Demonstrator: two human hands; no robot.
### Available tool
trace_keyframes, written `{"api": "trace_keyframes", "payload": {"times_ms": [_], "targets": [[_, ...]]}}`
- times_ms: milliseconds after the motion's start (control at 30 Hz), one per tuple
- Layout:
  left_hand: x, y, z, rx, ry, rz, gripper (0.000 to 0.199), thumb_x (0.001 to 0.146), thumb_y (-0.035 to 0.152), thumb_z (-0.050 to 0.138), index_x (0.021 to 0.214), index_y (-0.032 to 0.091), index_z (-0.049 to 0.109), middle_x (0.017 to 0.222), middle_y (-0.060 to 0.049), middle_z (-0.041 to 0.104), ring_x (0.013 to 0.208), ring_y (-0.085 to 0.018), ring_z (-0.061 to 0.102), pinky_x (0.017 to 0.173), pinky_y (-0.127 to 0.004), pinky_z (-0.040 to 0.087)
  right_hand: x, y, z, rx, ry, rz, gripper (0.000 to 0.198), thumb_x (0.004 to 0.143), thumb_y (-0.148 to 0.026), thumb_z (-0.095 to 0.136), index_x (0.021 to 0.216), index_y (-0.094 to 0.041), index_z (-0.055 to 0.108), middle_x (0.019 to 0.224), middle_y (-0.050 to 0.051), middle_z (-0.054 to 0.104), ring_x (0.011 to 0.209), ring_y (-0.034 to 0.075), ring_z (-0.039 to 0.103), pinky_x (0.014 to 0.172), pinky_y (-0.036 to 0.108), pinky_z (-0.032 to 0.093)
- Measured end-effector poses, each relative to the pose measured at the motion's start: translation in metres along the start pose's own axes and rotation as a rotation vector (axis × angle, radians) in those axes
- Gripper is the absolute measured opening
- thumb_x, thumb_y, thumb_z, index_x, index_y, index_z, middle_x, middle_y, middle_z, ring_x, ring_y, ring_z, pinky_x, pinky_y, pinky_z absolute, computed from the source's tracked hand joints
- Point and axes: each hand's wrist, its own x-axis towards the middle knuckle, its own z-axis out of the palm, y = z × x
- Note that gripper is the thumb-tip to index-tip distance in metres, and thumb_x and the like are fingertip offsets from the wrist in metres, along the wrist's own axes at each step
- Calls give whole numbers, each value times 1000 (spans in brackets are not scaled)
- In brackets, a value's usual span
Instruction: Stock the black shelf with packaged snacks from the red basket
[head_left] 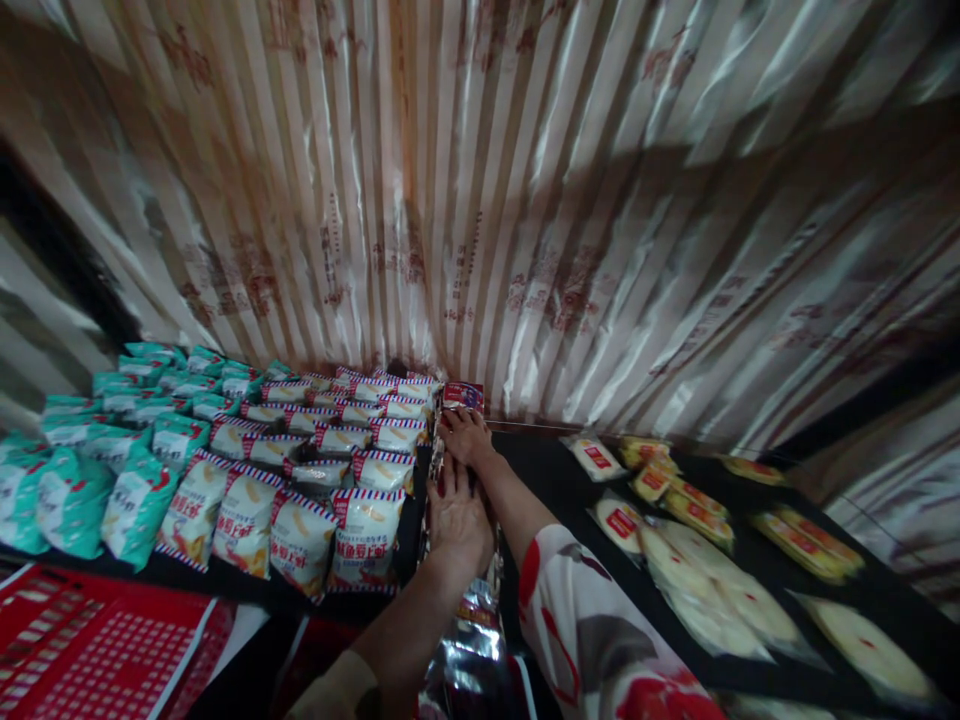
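Observation:
A narrow row of dark red, shiny packets runs away from me along the middle of the black shelf. At its far end stands a red packet, and near me lies a silvery packet. My right hand rests on the far part of the row, its fingers stretched forward. Just nearer, my left hand lies on the same row with its fingers forward and somewhat apart. What lies beneath both palms is hidden. Immediately left of the row stand white snack bags with red and blue striped edges.
Teal bags stand in rows at the far left. A red plastic basket sits below the shelf edge. To the right, flat packs of pale rounds and yellow packs lie on the black surface. A striped plastic curtain hangs behind.

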Motion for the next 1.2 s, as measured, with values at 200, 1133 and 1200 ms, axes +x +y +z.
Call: {"api": "trace_keyframes", "payload": {"times_ms": [200, 1133, 1200], "targets": [[-2, 0, -6, -27, -38, 3, 50, 89, 29, 36, 138, 23, 44, 149, -11, 33, 139, -31, 22, 105, -58, 31, 0, 1, 1, -19, -11, 3, 53, 92, -50, 27, 140, -30, 37, 153, 3, 29, 140, 29, 18, 107, 50, 23], [-4, 1, -9, -2, -52, 27, 52, 91, 28, 31, 142, 24, 36, 153, -11, 27, 141, -33, 17, 104, -61, 32, 17, -2, -5, -70, 58, -40, 56, 90, -56, 27, 138, -30, 41, 151, 3, 32, 142, 29, 17, 109, 52, 18], [-2, 0, -6, 4, -37, 33, 51, 91, 28, 31, 142, 23, 37, 153, -12, 27, 141, -32, 18, 104, -60, 32, 18, -1, -3, -61, 55, -33, 56, 91, -56, 26, 137, -30, 43, 151, 4, 33, 141, 29, 20, 108, 52, 20]]}}
